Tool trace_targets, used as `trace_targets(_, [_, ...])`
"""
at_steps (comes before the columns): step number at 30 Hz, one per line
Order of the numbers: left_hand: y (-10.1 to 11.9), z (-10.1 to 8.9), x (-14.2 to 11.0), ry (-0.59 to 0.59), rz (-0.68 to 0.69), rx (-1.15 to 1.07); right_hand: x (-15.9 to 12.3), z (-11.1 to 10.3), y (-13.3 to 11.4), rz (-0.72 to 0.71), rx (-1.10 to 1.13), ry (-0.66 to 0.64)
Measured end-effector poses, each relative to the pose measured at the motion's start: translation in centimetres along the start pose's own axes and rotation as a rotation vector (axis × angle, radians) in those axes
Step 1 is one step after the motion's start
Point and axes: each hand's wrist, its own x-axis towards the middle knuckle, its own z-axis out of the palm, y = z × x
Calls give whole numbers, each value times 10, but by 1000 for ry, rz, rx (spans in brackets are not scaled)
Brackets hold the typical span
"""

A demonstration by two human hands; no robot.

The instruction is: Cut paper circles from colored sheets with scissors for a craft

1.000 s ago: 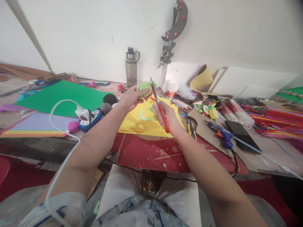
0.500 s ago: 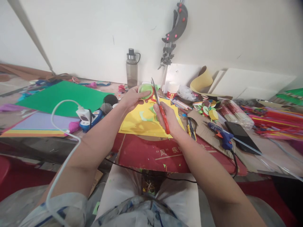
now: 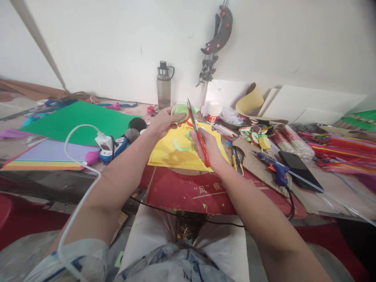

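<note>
My left hand (image 3: 166,122) is closed on a round light-green paper piece with a red rim (image 3: 181,111), thumb on its face. My right hand (image 3: 210,145) grips red-handled scissors (image 3: 201,141), blades pointing up and away beside the red rim; whether the blades touch it I cannot tell. Beneath both hands lie yellow paper sheets (image 3: 160,152) with light-green paper scraps (image 3: 179,145) on them. The sheets rest on a red printed cardboard (image 3: 182,192) at the table's front edge.
Right of the hands are a utility knife (image 3: 237,160), a blue glue gun (image 3: 274,166) with its cord, and a black phone (image 3: 301,172). Behind stand a water bottle (image 3: 163,86) and a paper cup (image 3: 214,112). Leftward lie green sheet (image 3: 79,121) and a white-plugged power strip (image 3: 113,149).
Almost nothing differs. The scissors' tips have shifted slightly down and left beside the round piece; both hands stay in about the same place.
</note>
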Motion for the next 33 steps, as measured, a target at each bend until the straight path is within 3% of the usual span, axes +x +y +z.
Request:
trace_targets(19, [0,8,-4,-41,-38,-1,7,6,18,26,95,6])
trace_targets(33, [2,4,-3,-25,-20,-5,2,2,6,32,45,11])
